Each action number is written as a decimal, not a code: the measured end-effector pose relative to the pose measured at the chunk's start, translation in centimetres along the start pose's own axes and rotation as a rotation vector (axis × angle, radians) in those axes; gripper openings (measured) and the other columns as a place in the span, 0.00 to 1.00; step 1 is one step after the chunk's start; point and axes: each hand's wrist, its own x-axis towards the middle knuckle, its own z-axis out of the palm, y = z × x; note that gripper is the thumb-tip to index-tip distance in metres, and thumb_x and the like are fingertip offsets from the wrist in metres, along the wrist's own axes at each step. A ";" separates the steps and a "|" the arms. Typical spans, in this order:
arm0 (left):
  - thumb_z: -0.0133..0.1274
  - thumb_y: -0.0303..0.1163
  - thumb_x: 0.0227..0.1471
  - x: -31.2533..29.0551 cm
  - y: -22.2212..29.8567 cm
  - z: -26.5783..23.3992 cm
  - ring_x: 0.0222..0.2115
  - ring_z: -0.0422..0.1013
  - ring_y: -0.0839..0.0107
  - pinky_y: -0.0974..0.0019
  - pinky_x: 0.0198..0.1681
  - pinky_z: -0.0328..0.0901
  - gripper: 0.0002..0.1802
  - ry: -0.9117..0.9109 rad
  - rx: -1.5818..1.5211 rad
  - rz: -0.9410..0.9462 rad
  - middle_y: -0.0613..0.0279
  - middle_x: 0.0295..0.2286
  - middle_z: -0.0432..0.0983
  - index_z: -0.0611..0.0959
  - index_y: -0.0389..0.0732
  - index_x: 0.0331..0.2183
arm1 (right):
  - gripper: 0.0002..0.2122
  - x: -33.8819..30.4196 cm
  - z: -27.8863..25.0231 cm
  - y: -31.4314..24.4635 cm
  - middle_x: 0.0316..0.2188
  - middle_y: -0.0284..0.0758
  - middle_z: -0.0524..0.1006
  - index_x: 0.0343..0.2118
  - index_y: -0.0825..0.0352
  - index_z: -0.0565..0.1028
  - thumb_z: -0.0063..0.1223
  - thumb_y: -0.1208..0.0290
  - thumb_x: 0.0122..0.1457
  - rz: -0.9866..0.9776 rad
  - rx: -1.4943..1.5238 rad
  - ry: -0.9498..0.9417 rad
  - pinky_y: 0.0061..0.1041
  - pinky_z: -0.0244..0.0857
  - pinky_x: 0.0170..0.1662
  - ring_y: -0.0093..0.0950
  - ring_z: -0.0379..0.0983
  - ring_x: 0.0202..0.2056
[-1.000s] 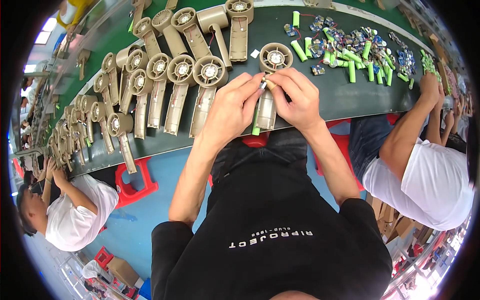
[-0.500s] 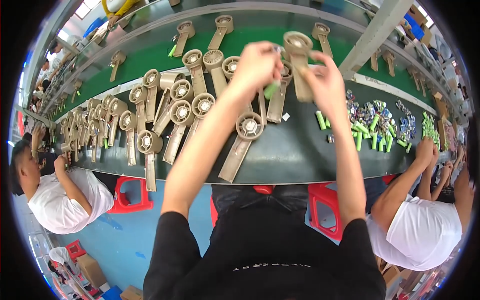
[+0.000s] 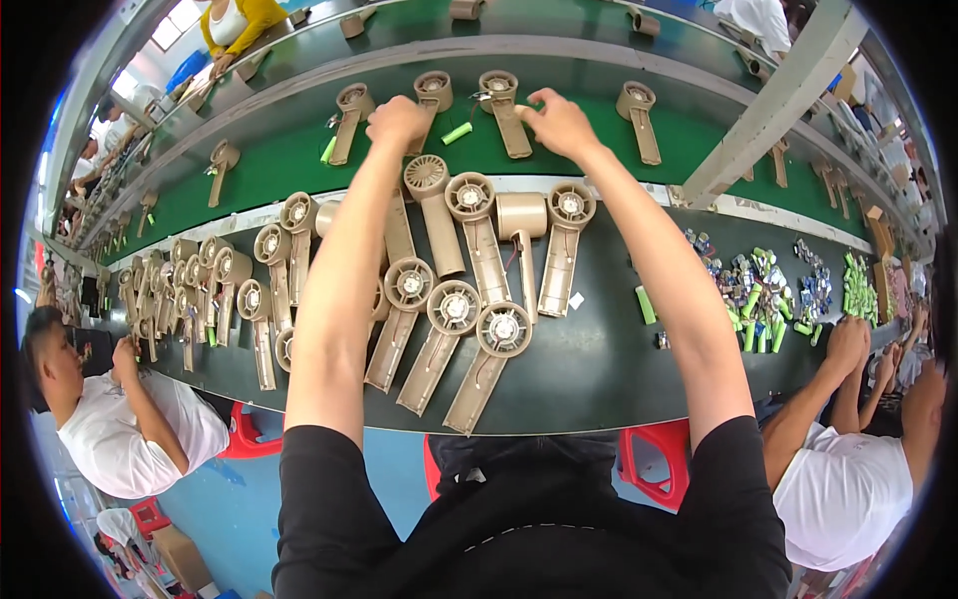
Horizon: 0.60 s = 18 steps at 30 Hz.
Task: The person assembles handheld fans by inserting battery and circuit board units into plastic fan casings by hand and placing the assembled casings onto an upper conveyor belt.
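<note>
A beige handheld fan body (image 3: 504, 105) lies on the green belt (image 3: 589, 140), its round head away from me and a small circuit board beside it. My right hand (image 3: 561, 125) is at its handle, thumb and index finger apart, the thumb close to or touching the handle's edge. A green battery cell (image 3: 457, 133) lies on the belt left of that handle. My left hand (image 3: 397, 122) is beside another fan body (image 3: 432, 88), partly covering its handle. The left fingers are bent down and mostly hidden, so their grip does not show.
Several fan bodies (image 3: 502, 329) crowd the dark table (image 3: 619, 349) before me and to the left. Green cells and small boards (image 3: 763, 299) are heaped at right. A slanted metal post (image 3: 768, 105) stands beyond the table at right. Co-workers (image 3: 140, 409) sit on both sides.
The fan body and green cell, held up over the table before, now lie on the belt. Both hands have moved farther forward, and my right fingers have parted. The view has tilted.
</note>
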 end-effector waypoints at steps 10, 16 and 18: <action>0.44 0.42 0.55 -7.7 -3.9 -8.1 0.41 0.76 0.46 0.51 0.45 0.69 0.21 0.205 -0.185 0.194 0.42 0.36 0.80 0.84 0.38 0.39 | 0.14 -17.6 -15.7 -0.2 0.29 0.35 0.81 0.39 0.70 0.79 0.56 0.62 0.58 0.201 0.045 0.008 0.24 0.70 0.36 0.23 0.75 0.29; 0.42 0.35 0.62 -29.1 -0.5 -9.2 0.33 0.74 0.41 0.46 0.37 0.66 0.14 0.182 -0.310 0.495 0.38 0.30 0.76 0.76 0.34 0.36 | 0.08 -24.8 -14.1 0.7 0.33 0.40 0.79 0.35 0.67 0.80 0.54 0.71 0.54 -0.075 -0.298 0.090 0.38 0.68 0.44 0.43 0.76 0.38; 0.43 0.31 0.61 -34.9 0.4 -7.0 0.26 0.74 0.42 0.43 0.30 0.66 0.09 0.081 -0.295 0.524 0.40 0.22 0.75 0.74 0.35 0.35 | 0.09 -23.8 -12.5 1.7 0.35 0.41 0.79 0.36 0.66 0.79 0.51 0.75 0.53 -0.283 -0.284 0.078 0.41 0.69 0.43 0.44 0.75 0.38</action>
